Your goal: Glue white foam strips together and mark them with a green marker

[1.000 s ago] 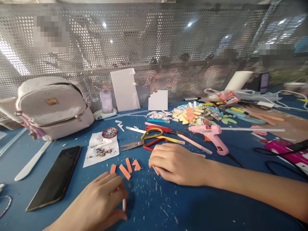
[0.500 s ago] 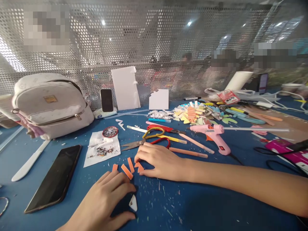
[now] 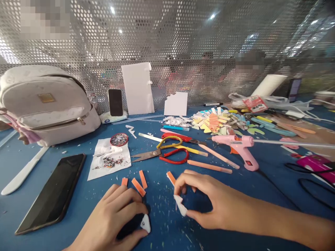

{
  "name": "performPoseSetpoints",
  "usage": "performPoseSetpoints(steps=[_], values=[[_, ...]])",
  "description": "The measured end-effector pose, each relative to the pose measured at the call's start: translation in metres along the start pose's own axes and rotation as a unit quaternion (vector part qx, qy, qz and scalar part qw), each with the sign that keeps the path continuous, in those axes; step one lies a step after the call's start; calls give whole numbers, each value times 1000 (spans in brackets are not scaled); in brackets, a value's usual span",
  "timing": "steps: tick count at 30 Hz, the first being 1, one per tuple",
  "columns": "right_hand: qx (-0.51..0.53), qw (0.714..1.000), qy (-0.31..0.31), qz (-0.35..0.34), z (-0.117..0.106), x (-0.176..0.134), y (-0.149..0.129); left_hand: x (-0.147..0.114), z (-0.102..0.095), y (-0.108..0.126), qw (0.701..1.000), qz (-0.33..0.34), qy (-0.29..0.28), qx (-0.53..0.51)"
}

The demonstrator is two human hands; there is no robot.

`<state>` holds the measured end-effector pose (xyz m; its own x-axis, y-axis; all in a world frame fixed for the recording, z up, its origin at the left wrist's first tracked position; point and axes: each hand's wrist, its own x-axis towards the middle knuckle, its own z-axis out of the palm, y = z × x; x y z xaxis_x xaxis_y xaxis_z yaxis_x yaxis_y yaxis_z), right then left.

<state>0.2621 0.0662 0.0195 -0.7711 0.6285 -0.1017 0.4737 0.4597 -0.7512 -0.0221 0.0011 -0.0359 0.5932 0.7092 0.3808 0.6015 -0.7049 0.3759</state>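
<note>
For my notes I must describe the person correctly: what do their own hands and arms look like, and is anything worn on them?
The left hand and right hand are bare, without gloves, and no rings show on the fingers. The right forearm has no sleeve, watch or bracelet in view; the left forearm is mostly outside the picture.

Orange strips point(image 3: 138, 187), white pieces point(image 3: 180, 205), pink glue gun point(image 3: 242, 141)
</note>
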Motion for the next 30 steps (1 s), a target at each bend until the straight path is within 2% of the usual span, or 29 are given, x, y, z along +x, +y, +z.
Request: performPoseSetpoints(steps=[7, 12, 18, 22, 30], values=[[-51, 998, -16, 38, -7, -15, 12, 0, -1, -2, 1000, 2, -12, 11], [-117, 992, -14, 43, -19, -15, 10, -2, -5, -1, 1000, 15, -4, 14], [-184, 983, 26, -11, -22, 12, 11, -2, -9, 7, 999, -14, -6, 31], [-199, 980, 13, -19, -19, 31, 18, -7, -12, 7, 999, -11, -9, 34], [-197, 978, 39, -60, -9, 30, 2, -13, -18, 3, 999, -28, 1, 24]])
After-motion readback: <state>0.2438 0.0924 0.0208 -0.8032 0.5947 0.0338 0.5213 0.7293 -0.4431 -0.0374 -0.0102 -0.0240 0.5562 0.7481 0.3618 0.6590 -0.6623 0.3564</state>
